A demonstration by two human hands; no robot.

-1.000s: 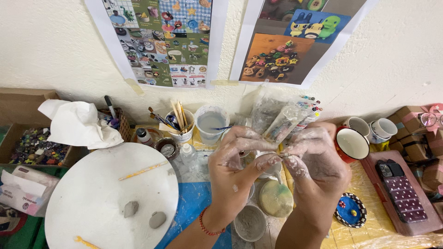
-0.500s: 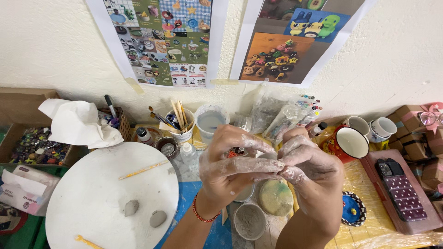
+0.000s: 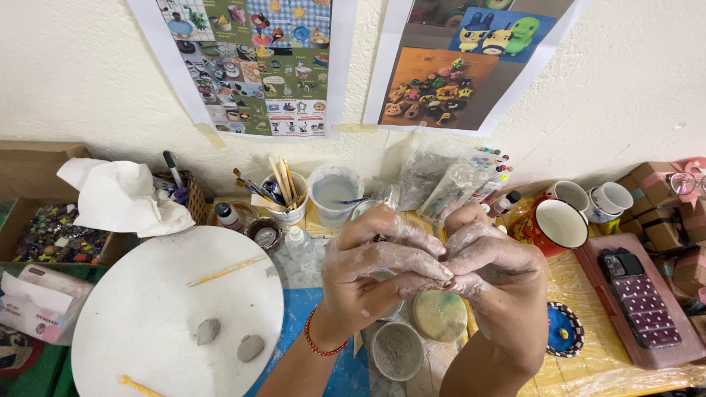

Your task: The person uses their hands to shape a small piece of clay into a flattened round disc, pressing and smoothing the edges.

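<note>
I see my left hand and right hand pressed together fingertip to fingertip above the table, both smeared with pale grey clay. The fingers curl closed around whatever sits between them; I cannot tell what it is, since it is hidden inside the pinch. Directly beneath the hands lie a round yellowish sponge and a small cup of grey slip. To my left, a white round board carries two grey clay lumps and a yellow stick.
</note>
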